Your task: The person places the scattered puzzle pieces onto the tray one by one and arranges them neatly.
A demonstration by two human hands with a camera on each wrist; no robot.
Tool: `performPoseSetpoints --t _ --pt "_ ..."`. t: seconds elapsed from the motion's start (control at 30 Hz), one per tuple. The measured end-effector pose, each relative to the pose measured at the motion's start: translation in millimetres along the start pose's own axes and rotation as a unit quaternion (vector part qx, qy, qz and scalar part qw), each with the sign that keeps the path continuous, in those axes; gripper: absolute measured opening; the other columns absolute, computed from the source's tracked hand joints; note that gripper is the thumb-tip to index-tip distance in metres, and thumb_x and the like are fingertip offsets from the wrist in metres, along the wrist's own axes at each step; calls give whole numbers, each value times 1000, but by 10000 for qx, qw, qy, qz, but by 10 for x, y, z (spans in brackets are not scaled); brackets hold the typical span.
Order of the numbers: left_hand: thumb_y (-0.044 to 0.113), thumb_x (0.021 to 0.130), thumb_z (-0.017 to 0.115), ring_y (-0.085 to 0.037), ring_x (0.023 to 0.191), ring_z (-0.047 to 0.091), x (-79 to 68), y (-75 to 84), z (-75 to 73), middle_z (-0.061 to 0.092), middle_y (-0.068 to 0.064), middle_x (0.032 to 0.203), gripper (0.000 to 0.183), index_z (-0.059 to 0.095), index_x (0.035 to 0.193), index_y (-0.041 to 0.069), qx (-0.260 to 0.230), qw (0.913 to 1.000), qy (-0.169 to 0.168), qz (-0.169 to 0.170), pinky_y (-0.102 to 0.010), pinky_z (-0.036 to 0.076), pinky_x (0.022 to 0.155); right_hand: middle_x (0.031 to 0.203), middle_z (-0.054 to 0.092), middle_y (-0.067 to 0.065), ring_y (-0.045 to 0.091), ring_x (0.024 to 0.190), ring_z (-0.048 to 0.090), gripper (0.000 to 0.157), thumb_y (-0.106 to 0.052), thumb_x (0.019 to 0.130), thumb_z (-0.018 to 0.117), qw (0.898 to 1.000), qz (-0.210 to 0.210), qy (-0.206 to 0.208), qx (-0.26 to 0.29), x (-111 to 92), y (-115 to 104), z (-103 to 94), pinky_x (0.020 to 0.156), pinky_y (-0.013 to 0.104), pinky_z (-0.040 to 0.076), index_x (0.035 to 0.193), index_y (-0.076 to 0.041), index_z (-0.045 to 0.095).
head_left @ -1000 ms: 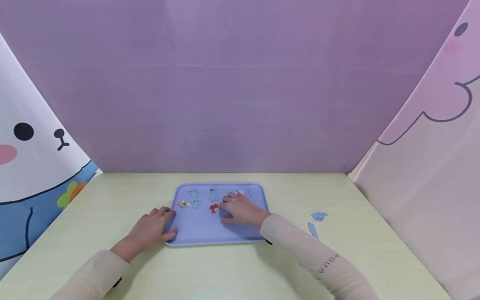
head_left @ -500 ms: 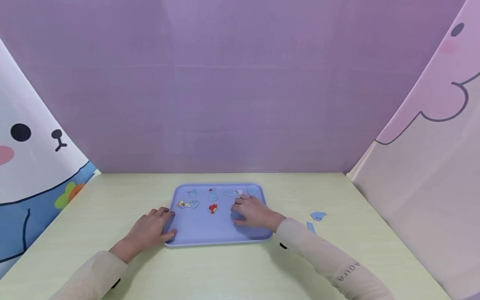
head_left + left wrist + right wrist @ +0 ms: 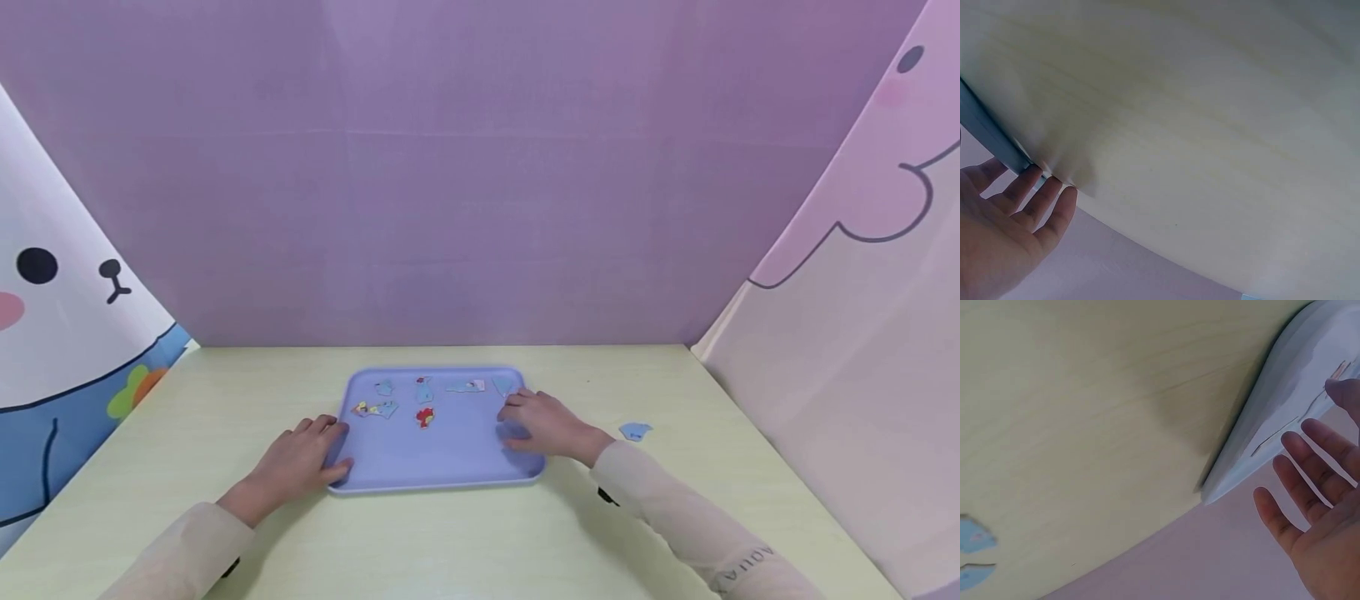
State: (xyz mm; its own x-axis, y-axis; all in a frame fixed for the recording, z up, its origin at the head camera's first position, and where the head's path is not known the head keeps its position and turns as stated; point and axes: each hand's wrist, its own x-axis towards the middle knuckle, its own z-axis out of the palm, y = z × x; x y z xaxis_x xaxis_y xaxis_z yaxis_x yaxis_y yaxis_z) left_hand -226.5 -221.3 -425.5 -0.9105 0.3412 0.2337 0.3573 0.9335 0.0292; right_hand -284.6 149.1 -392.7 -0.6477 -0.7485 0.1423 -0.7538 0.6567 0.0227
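A lavender-blue tray [image 3: 435,462] lies on the table, bearing several flat, cut-out puzzle pieces. Among them are a red piece [image 3: 425,417], a long blue one [image 3: 466,386] and a triangular blue piece [image 3: 502,385]. My left hand [image 3: 300,454] rests at the tray's left rim, thumb near its front corner; in the left wrist view its fingers [image 3: 1060,215] lie loosely extended beside the rim. Over the tray's right side is my right hand [image 3: 543,427]. Its fingers [image 3: 1316,469] are spread and relaxed in the right wrist view, holding nothing.
A blue puzzle piece [image 3: 635,431] lies on the pale wooden table [image 3: 450,542] right of the tray. Two blue pieces show at the right wrist view's left edge, one the upper piece [image 3: 974,534]. A purple cloth wall [image 3: 480,208] stands behind the table.
My right hand has moved rightward from the middle of the tray to its right side, uncovering the long blue piece. My left hand stays at the left rim.
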Motion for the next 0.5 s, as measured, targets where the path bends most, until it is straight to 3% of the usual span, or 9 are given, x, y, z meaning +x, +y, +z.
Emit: performPoseSetpoints --t 0.23,0.5 --pt "44 79 64 -36 98 56 1 -9 16 57 -18 115 56 58 116 1 5 10000 33 27 -50 49 71 99 63 0 14 90 52 31 -31 79 69 9997 240 31 103 -186 128 -11 74 33 48 102 -12 67" --pt "44 79 64 -35 97 56 0 -29 34 57 -17 115 56 58 115 2 42 10000 65 23 -49 49 70 96 64 1 14 88 53 26 -25 79 68 9982 334 347 370 -420 266 -18 73 32 47 101 -11 67"
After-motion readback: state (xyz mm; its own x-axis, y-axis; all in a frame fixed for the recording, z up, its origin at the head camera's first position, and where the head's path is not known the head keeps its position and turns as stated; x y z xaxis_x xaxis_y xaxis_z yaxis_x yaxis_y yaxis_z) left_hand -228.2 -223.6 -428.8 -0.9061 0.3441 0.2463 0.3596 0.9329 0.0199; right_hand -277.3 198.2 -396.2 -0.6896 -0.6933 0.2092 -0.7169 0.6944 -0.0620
